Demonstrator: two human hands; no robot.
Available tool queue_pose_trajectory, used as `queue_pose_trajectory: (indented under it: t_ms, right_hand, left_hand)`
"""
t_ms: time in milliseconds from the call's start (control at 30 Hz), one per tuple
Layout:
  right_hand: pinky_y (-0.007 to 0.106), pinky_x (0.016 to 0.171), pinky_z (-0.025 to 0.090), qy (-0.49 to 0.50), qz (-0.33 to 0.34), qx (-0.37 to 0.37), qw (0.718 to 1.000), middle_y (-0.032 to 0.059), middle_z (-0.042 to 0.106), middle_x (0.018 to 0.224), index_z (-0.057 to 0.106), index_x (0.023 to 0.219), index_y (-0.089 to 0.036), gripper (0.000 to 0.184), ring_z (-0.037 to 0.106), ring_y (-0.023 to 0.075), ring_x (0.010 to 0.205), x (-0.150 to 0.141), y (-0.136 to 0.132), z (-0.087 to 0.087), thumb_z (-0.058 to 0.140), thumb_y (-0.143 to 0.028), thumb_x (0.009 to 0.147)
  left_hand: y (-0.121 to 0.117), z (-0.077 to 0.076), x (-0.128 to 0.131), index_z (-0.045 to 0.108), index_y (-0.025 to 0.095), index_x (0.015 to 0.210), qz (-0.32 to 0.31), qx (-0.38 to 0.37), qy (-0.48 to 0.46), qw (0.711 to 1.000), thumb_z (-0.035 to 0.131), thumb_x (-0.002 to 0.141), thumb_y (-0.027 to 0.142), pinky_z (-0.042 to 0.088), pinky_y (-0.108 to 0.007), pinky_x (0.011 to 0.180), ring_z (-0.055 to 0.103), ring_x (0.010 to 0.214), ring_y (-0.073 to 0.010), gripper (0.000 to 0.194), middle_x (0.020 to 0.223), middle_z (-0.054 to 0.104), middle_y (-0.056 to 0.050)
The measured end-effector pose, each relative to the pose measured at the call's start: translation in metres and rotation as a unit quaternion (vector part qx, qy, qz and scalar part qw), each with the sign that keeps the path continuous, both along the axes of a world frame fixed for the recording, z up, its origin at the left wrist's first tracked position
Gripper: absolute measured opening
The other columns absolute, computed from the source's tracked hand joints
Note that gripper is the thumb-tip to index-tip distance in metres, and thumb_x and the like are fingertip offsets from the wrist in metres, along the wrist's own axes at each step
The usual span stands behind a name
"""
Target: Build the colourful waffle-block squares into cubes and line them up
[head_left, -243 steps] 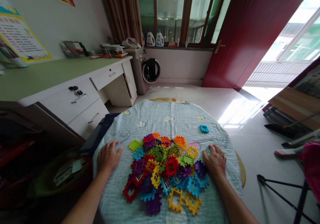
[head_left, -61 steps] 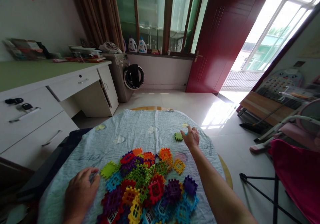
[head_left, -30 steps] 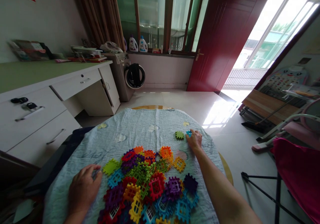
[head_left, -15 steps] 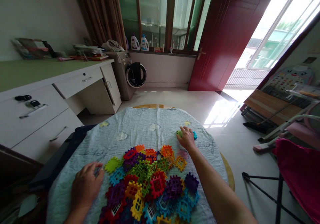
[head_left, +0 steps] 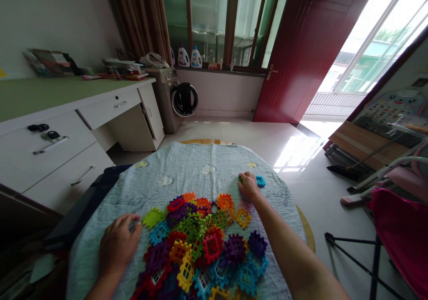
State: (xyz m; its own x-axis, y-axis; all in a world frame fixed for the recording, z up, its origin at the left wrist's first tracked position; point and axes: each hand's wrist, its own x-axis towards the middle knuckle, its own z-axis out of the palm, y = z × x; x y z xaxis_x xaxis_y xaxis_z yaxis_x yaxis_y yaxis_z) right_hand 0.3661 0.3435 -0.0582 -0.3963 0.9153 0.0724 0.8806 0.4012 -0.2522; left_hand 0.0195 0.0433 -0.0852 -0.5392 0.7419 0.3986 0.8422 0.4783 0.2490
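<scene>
My right hand is at the far right part of the cloth, its fingers curled over a green building block. Most of that block is hidden under the fingers. Just right of the hand lies a blue building block, apart from the pile. My left hand rests on the cloth at the left, thumb apart from the fingers, holding nothing. Near its fingertips are a flat lime-green block and a blue block at the pile's edge. The pile also has purple, red, yellow and orange blocks, several with window-like openings.
A pale blue cloth covers the round table. To the left stands a desk with drawers, and behind it a washing machine. A red door is at the back right. A pink folding chair stands at the right.
My right hand went from the blue block leftward onto the green block, and its fingers have curled in, uncovering the blue one. My left hand stays in place on the cloth. The view shifts slightly.
</scene>
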Motion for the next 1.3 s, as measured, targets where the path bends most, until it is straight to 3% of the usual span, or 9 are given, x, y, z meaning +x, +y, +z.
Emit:
queue_pose_trajectory:
  t_ms: [300, 400, 533, 700, 800, 900, 1100, 1300]
  right_hand:
    - [0.030, 0.092, 0.033, -0.008, 0.004, -0.003, 1.000, 0.0106, 0.060, 0.116, 0.065, 0.116, -0.022, 0.035, 0.050, 0.0240, 0.108, -0.005, 0.003, 0.000, 0.053, -0.022, 0.083]
    - [0.031, 0.095, 0.033, -0.003, -0.003, 0.006, 1.000, 0.0092, 0.058, 0.126, 0.062, 0.123, -0.025, 0.041, 0.049, 0.0242, 0.112, -0.001, 0.004, 0.003, 0.056, -0.028, 0.083]
    - [0.034, 0.101, 0.030, 0.010, -0.072, 0.034, 0.997, 0.0107, 0.051, 0.136, 0.053, 0.133, -0.021, 0.047, 0.045, 0.0256, 0.121, 0.023, 0.013, 0.010, 0.049, -0.033, 0.088]
    - [0.037, 0.097, 0.034, 0.002, -0.157, 0.031, 0.987, 0.0167, 0.057, 0.124, 0.053, 0.133, -0.014, 0.053, 0.049, 0.0298, 0.115, 0.055, 0.018, 0.006, 0.052, -0.037, 0.085]
    - [0.035, 0.093, 0.037, -0.008, -0.159, 0.012, 0.987, 0.0134, 0.058, 0.122, 0.054, 0.133, -0.020, 0.057, 0.050, 0.0294, 0.112, 0.058, 0.015, -0.003, 0.058, -0.042, 0.081]
    - [0.033, 0.092, 0.037, -0.011, -0.153, 0.005, 0.988, 0.0110, 0.059, 0.120, 0.057, 0.130, -0.024, 0.049, 0.050, 0.0269, 0.111, 0.056, 0.014, -0.010, 0.056, -0.035, 0.083]
    - [0.031, 0.092, 0.036, -0.007, -0.143, 0.002, 0.990, 0.0098, 0.060, 0.121, 0.060, 0.127, -0.024, 0.046, 0.051, 0.0247, 0.109, 0.056, 0.019, -0.008, 0.056, -0.030, 0.082]
    - [0.036, 0.096, 0.035, 0.034, -0.154, 0.028, 0.987, 0.0140, 0.051, 0.135, 0.047, 0.138, -0.018, 0.062, 0.045, 0.0285, 0.119, 0.061, 0.006, -0.006, 0.058, -0.038, 0.081]
  left_hand:
    - [0.000, 0.002, 0.001, 0.064, 0.016, 0.090, -0.001, 0.004, -0.009, 1.000, 0.041, 0.078, 0.034, 0.044, -0.041, 0.092, 0.060, 0.098, -0.0282, 0.032, 0.102, 0.067, -0.013]
    - [0.000, 0.001, -0.001, 0.064, 0.017, 0.090, 0.000, 0.003, -0.012, 1.000, 0.042, 0.078, 0.033, 0.043, -0.039, 0.093, 0.060, 0.098, -0.0269, 0.029, 0.101, 0.067, -0.012]
    - [-0.001, 0.000, -0.002, 0.063, 0.018, 0.090, 0.000, 0.002, -0.008, 1.000, 0.043, 0.078, 0.034, 0.043, -0.039, 0.093, 0.060, 0.099, -0.0267, 0.028, 0.101, 0.067, -0.012]
    - [0.000, 0.000, 0.000, 0.063, 0.017, 0.091, -0.001, -0.007, -0.007, 1.000, 0.040, 0.081, 0.034, 0.042, -0.039, 0.093, 0.059, 0.100, -0.0268, 0.030, 0.103, 0.067, -0.013]
    - [0.000, 0.001, 0.001, 0.063, 0.018, 0.091, 0.001, -0.009, -0.008, 1.000, 0.040, 0.080, 0.034, 0.042, -0.039, 0.093, 0.059, 0.099, -0.0265, 0.030, 0.102, 0.067, -0.012]
    - [0.000, 0.003, 0.002, 0.063, 0.017, 0.091, 0.003, -0.006, -0.009, 1.000, 0.041, 0.080, 0.034, 0.043, -0.039, 0.092, 0.060, 0.097, -0.0268, 0.030, 0.102, 0.067, -0.012]
    - [0.000, 0.001, 0.001, 0.064, 0.016, 0.090, -0.003, 0.000, -0.005, 1.000, 0.041, 0.079, 0.033, 0.043, -0.040, 0.092, 0.060, 0.097, -0.0280, 0.030, 0.102, 0.067, -0.013]
    - [0.001, 0.004, 0.003, 0.064, 0.015, 0.091, 0.001, 0.004, -0.007, 1.000, 0.042, 0.080, 0.030, 0.043, -0.040, 0.092, 0.059, 0.099, -0.0279, 0.029, 0.102, 0.066, -0.013]
